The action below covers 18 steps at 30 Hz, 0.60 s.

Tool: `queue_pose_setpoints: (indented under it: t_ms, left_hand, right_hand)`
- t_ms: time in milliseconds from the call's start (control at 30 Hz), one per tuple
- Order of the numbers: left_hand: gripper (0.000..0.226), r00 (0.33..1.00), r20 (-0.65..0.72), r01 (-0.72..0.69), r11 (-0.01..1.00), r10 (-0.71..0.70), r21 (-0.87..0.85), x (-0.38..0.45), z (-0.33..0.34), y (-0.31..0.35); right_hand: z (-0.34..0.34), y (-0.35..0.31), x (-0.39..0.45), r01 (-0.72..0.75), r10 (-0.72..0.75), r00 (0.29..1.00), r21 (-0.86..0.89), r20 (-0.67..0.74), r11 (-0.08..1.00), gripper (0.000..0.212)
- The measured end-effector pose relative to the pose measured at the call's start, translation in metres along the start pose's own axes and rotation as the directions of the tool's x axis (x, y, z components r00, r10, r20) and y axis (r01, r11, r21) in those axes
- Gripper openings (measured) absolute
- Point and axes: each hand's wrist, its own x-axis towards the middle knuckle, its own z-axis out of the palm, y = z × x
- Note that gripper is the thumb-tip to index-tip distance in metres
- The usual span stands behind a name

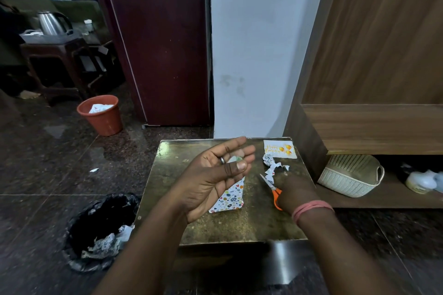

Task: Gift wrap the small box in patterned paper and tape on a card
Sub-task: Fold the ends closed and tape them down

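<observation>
A small box wrapped in white paper patterned with coloured hearts and dots [230,196] is seen on a low, worn, brass-coloured table top [239,225], partly hidden behind the left hand [211,175]. The left hand is raised above the table, palm turned up, with fingers nearly straight; a small pale scrap, too blurred to identify, is pinched between the thumb and fingertips [241,165], and a ring is worn on 1 finger. The right hand [296,190] is lowered onto the table beside the box, over the orange handles of a pair of scissors [272,190]; whether the handles are gripped cannot be told, since the fingers are hidden. Pink bands [311,209] are worn on the right wrist. Crumpled strips of the patterned paper [273,166] lie just beyond the scissor blades. A white card printed with orange balloons [280,149] lies flat at the far right corner of the table. On the floor, a bin lined with black plastic [100,230] and an orange bucket [102,115] are seen to the left.
</observation>
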Motion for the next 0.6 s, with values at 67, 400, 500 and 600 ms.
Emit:
queue_pose_setpoints:
  t_ms: [67, 400, 500, 600]
  left_hand:
    - [0.062, 1.000, -0.013, 0.008, 1.000, -0.008, 0.016, 0.000, 0.000, 0.000]
    - [0.064, 0.999, -0.036, 0.035, 0.996, -0.032, 0.084, 0.003, -0.001, -0.005]
    - [0.064, 0.997, -0.071, 0.008, 0.998, -0.003, 0.070, 0.005, 0.000, -0.004]
    - [0.064, 0.995, -0.096, -0.037, 0.999, 0.037, 0.009, 0.005, -0.004, 0.000]
  right_hand:
    - [0.009, -0.004, 0.003, -0.050, 0.052, 0.997, 0.024, -0.056, 0.998, 0.037]
    - [-0.027, -0.016, -0.013, 0.087, -0.036, 0.966, 0.191, -0.255, 0.978, 0.023]
    - [-0.059, -0.028, -0.029, 0.367, -0.175, 0.930, 0.774, -0.325, 0.516, 0.026]
    - [-0.072, -0.036, -0.041, 0.452, -0.283, 0.877, 0.866, -0.388, 0.213, 0.022]
